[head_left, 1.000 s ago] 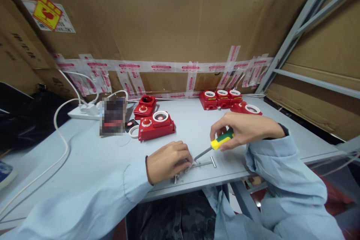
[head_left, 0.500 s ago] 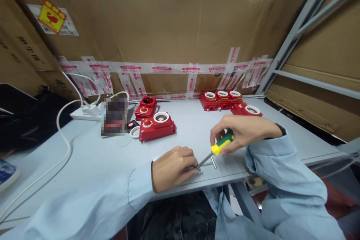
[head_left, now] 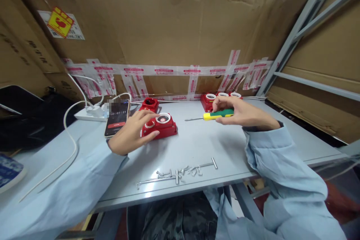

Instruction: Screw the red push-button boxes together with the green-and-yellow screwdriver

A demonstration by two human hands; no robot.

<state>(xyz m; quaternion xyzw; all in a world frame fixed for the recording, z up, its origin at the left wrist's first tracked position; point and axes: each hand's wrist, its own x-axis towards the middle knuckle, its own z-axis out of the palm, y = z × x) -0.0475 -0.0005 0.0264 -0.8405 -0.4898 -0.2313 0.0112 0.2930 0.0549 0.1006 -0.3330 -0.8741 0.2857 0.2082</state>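
Observation:
My left hand [head_left: 131, 133] rests with curled fingers on the left end of a red switch box [head_left: 161, 126] that has a white ring on top. My right hand [head_left: 239, 111] is closed round a green and yellow screwdriver [head_left: 213, 115] held level above the table, its metal tip pointing left toward that box. Several screws and long metal pins [head_left: 180, 172] lie loose near the table's front edge, below both hands.
A phone [head_left: 116, 117] with a lit screen lies left of the box, beside a white power strip [head_left: 88, 113] and cable. More red boxes [head_left: 208, 101] stand at the back by the taped cardboard wall. A metal rack [head_left: 295, 33] rises at right.
My left hand left the screws at the front edge and moved back onto the red box. My right hand lifted the screwdriver up and away, turning it level.

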